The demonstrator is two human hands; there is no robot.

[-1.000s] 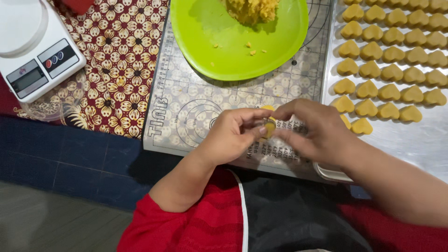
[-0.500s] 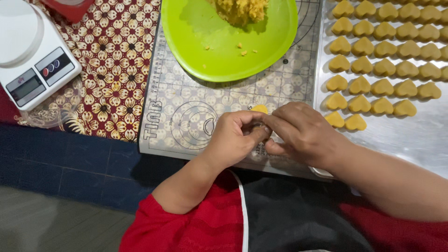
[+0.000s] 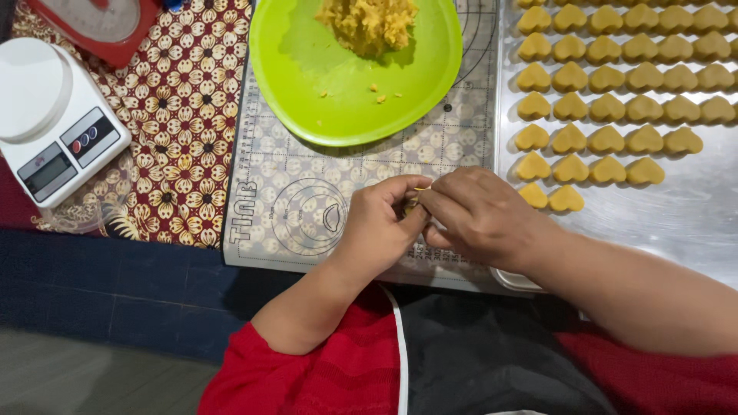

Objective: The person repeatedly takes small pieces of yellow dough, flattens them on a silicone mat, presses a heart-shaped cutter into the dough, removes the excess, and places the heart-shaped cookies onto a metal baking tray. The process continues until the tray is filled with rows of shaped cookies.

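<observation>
My left hand (image 3: 380,223) and my right hand (image 3: 480,215) meet fingertip to fingertip over the near edge of a grey baking mat (image 3: 307,200). Both pinch a small yellow piece of dough (image 3: 415,201), almost wholly hidden by the fingers. A lime green plate (image 3: 307,69) with a heap of yellow dough (image 3: 369,23) lies on the mat just beyond the hands. To the right, a metal baking tray (image 3: 692,215) carries rows of yellow heart-shaped cookies (image 3: 607,100); the nearest ones sit just past my right hand.
A white digital kitchen scale (image 3: 54,119) stands at the left on a red floral patterned cloth (image 3: 177,123), with a red scale (image 3: 100,23) behind it. A dark blue surface (image 3: 108,292) runs along the near side. My red sleeves and dark apron fill the bottom.
The hands have closed more tightly around the dough piece, which showed more clearly between the fingers a second ago. The view has shifted slightly, so the plate and tray sit lower in frame.
</observation>
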